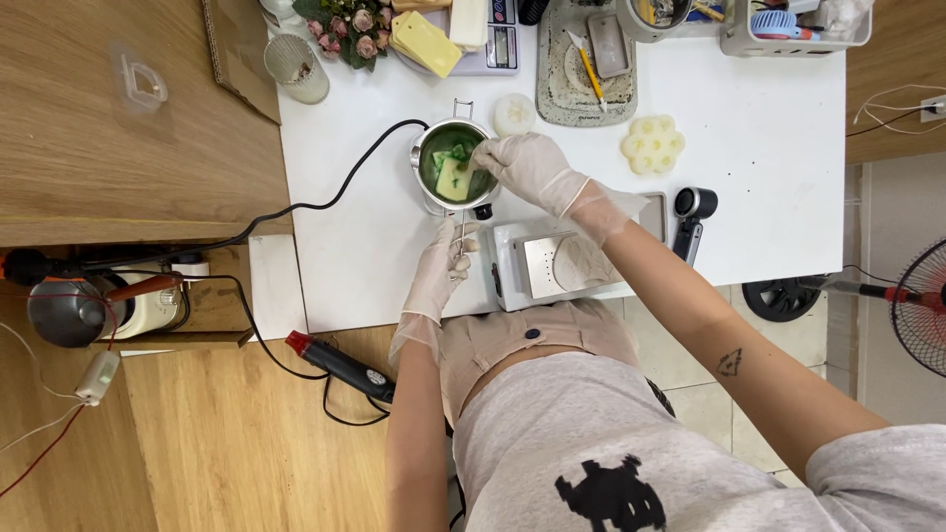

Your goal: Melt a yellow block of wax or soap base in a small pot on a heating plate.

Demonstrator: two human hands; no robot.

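A small steel pot [426, 148] stands on the white table [769, 148], with green liquid and green chunks in it. My gloved left hand [439, 270] grips the pot's thin metal handle [461, 229] at the near side. Over the pot's right rim, my gloved right hand [528, 167] pinches a pale yellow block [452, 179] that dips into the green liquid.
Under my right forearm lies a white appliance with a metal plate [552, 264], with a black hand tool [692, 212] to its right. Further back are a white flower-shaped piece [652, 144], a round white piece [513, 113], yellow blocks [428, 41], a scale, a glass cup [294, 65] and flowers. A red-tipped heat gun [340, 365] lies on the floor at the left, and a fan [921, 305] stands at the right.
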